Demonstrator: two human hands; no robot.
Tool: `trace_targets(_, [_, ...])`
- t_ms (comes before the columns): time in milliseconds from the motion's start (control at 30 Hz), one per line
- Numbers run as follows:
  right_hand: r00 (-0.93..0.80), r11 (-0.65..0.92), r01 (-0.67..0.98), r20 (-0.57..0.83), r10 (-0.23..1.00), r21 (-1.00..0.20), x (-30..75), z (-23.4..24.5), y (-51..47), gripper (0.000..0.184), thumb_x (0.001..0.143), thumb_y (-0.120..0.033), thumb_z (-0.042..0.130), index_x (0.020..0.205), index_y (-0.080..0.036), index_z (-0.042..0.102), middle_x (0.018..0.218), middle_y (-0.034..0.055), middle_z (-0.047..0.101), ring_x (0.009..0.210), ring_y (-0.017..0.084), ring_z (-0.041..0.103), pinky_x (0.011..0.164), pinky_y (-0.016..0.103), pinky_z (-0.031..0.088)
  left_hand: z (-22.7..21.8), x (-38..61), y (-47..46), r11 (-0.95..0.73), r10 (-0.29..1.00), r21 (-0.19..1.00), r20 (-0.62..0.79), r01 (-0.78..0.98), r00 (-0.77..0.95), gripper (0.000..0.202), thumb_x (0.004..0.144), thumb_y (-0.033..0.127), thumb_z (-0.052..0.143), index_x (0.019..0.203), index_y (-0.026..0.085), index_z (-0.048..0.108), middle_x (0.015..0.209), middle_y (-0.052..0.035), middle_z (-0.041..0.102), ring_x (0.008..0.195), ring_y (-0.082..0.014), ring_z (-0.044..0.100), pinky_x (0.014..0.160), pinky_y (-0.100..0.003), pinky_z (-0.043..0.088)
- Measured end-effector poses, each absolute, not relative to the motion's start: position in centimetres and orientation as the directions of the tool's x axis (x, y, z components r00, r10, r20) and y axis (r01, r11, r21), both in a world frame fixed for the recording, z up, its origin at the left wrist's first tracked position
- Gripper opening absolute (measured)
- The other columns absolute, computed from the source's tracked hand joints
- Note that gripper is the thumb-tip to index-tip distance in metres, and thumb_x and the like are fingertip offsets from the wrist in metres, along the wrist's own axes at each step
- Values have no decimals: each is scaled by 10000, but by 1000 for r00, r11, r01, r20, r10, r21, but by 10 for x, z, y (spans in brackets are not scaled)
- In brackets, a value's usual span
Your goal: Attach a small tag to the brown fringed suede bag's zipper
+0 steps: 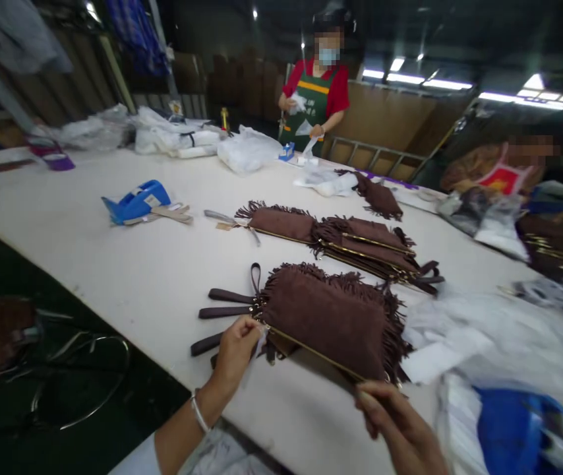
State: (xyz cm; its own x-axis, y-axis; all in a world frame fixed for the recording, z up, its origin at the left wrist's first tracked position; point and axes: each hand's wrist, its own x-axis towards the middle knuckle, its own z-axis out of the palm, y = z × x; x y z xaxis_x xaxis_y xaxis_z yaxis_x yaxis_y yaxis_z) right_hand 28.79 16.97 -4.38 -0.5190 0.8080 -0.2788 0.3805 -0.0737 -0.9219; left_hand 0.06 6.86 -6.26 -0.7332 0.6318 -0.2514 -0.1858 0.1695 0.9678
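Observation:
In front of me lies a stack of dark brown suede pouches with fringe; the top pouch (331, 316) has a gold zipper along its near edge. My left hand (235, 349) is closed in a pinch at the zipper's left end, with a thin translucent strip (260, 342) at its fingertips. Brown wrist straps (225, 313) stick out to the left of the stack. At the near right corner, my right hand (400, 422) is closed with thumb and fingers on the zipper edge; its fingertips are partly blurred.
Behind lies another row of fringed pouches (281, 223). A blue tape dispenser (143, 198) stands at the left on the white table (163, 277). Clear plastic bags (499, 343) and a blue object (519, 429) crowd the right. Two co-workers are across the table, one in a green apron (308, 109).

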Motion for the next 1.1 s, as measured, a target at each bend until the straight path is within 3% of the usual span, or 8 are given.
trace_targets(67, [-684, -22, 261, -201, 701, -965, 216, -26, 163, 265, 870, -465, 563, 920, -219, 647, 709, -1, 593, 602, 130, 533, 562, 222, 448, -61, 6, 69, 155, 636, 967, -254, -202, -728, 197, 799, 360, 639, 773, 173, 585, 646, 14, 591, 579, -108, 492, 561, -218, 386])
trace_targets(167, [-767, 84, 208, -108, 633, -975, 144, -19, 157, 180, 907, -342, 525, 897, -209, 646, 734, -13, 604, 587, 105, 518, 560, 203, 419, -57, 9, 66, 125, 652, 968, -247, -219, -717, 176, 797, 333, 642, 762, 173, 578, 670, 11, 594, 614, -120, 514, 591, -228, 408])
trace_targets(400, [-793, 378, 316, -24, 609, -870, 107, -32, 158, 235, 958, -273, 432, 925, -225, 660, 732, -16, 611, 610, 106, 543, 589, 200, 387, -62, 3, 65, 92, 658, 969, -232, -230, -716, 108, 829, 284, 595, 806, 179, 594, 741, 2, 619, 677, -131, 546, 644, -235, 416])
trace_targets(600, [-795, 589, 466, -20, 606, -660, 94, -26, 153, 249, 973, -247, 414, 948, -239, 662, 802, 18, 639, 721, 135, 605, 656, 211, 371, -63, 3, 62, 119, 665, 971, -234, -209, -709, 105, 854, 275, 551, 829, 184, 597, 779, -7, 639, 708, -138, 558, 667, -241, 414])
trace_targets(900, [-796, 695, 564, -70, 601, -447, 90, -17, 150, 216, 933, -158, 448, 934, -267, 634, 798, 3, 649, 693, 141, 613, 563, 242, 266, -56, 1, 57, 93, 703, 942, -292, -323, -648, 114, 799, 220, 578, 895, 186, 631, 793, -15, 659, 740, -166, 599, 684, -254, 454])
trace_targets(1100, [-794, 710, 587, -106, 599, -388, 86, -14, 152, 174, 926, -144, 444, 954, -247, 582, 815, 12, 684, 701, 168, 650, 551, 261, 250, -64, 1, 61, 72, 685, 931, -306, -357, -661, 187, 798, 358, 646, 759, 175, 631, 720, -21, 636, 677, -159, 565, 650, -260, 440])
